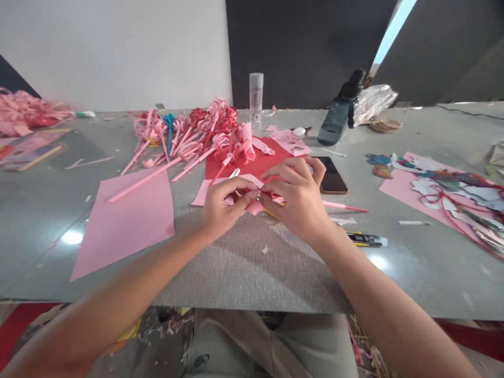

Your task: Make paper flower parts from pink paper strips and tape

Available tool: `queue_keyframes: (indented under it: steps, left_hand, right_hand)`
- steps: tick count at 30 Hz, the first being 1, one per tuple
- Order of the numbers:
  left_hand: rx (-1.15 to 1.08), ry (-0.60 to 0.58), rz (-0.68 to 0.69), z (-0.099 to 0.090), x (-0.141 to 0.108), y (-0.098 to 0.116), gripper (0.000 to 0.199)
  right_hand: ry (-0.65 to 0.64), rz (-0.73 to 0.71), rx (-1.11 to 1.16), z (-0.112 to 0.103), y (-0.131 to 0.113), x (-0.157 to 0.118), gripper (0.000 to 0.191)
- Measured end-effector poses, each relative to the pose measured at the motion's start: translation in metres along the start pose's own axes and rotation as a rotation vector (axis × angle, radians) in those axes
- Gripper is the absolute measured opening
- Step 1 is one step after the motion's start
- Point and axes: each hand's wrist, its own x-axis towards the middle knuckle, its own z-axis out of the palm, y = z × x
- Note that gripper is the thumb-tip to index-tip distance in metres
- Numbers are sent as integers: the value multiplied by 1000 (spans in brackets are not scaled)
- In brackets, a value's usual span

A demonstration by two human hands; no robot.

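Both hands meet at the middle of the table, above pink and red paper. My left hand [230, 205] is closed, its thumb and index finger pinching a small piece of pink paper [255, 205]. Touching the same piece from the right, my right hand [293, 194] is closed too, with bent fingers covering much of it. Under and behind the hands lies a red sheet [216, 167]. A pink stick with a red tip [346, 206] sticks out to the right of my right hand.
Curled pink and red paper flowers [197, 131] lie behind, a pink sheet [134, 220] at left. A clear bottle [256, 100], a dark-capped bottle [334, 123], a phone [333, 176], a cutter [364, 239] and a pink sheet with cutouts [407, 197] are also there.
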Motion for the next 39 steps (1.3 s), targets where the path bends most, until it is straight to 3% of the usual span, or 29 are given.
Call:
queue_keyframes:
  steps: [8,23,29,39]
  left_hand:
    - [-19,4,10,2,1,-4,3]
    - [-155,3,-140,1,-1,3,9]
    - [-74,65,11,1,-3,2,15]
    - [164,66,282,-2,-3,-8,15]
  right_hand:
    - [-2,10,44,1,-4,1,18]
    - [48,32,36,1,-4,1,16]
    - [44,58,29,-1,-5,1,9]
    - [3,50,30,0,-4,0,10]
